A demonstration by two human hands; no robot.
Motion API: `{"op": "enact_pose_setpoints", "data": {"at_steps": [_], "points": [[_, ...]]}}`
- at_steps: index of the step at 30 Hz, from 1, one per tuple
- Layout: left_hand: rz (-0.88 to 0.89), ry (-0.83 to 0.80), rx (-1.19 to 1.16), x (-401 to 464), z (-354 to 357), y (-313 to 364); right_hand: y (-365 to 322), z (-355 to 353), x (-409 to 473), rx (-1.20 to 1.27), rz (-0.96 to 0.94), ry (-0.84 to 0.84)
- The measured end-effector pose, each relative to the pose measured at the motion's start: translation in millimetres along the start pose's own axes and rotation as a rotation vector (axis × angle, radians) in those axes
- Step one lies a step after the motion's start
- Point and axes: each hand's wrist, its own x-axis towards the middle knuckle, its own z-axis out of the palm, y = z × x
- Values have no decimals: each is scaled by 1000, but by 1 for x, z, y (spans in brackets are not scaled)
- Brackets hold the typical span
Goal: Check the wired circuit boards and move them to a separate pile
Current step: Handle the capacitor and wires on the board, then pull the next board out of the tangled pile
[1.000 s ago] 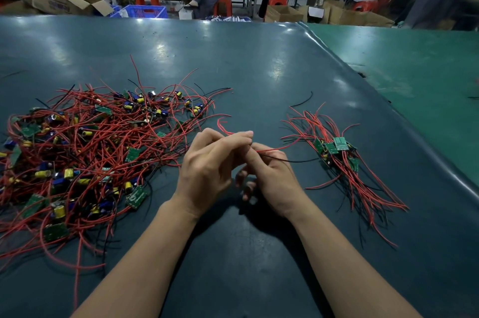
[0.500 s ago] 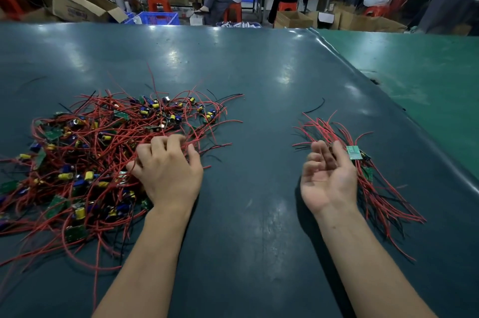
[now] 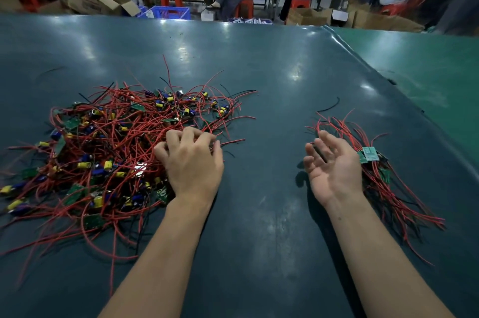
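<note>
1. Two piles of wired circuit boards are shown: a large pile (image 3: 108,159) and a small pile (image 3: 381,177).
2. Two hands are seen: the left hand (image 3: 193,162) and the right hand (image 3: 333,167).
3. One loose black wire (image 3: 330,106) is counted.
4. Boards within each pile are too tangled to be counted.
5. One blue crate (image 3: 169,12) is visible.

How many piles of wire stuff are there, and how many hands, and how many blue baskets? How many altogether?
Piles of wired boards: 2, the big pile and the small pile
Hands: 2, the left hand and the right hand
Blue baskets: 1, the blue crate behind the table
Total: 5
</note>
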Motion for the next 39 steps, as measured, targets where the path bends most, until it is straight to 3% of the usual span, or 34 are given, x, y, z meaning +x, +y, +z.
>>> {"op": "enact_pose_setpoints", "data": {"at_steps": [4,9,14,16,19,23,27,31,34,37,39], "points": [[2,-88,-51,12,1,2,5,0,2,-145,-45,-52],[-16,-211,-38,61,8,9,14,6,-4,-427,-120,-238],[147,-609,128,91,14,3,17,3,-6,-513,-167,-299],[203,-639,151,92,12,0,15,2,-6,-476,-149,-300],[162,-559,170,97,4,-2,13,4,-7,-452,-128,-298],[118,-317,220,107,-7,0,14,4,-7,-470,-139,-309],[44,-285,134,114,-26,7,14,4,-6,-472,-144,-308],[22,-32,105,112,-49,16,15,2,-5,-496,-149,-321],[-37,-30,106,111,-65,22,15,1,-5,-522,-157,-330],[28,66,-16,98,-73,33,15,1,-5,-521,-153,-349],[170,177,-177,80,-72,42,15,1,-7,-531,-153,-393]]}}
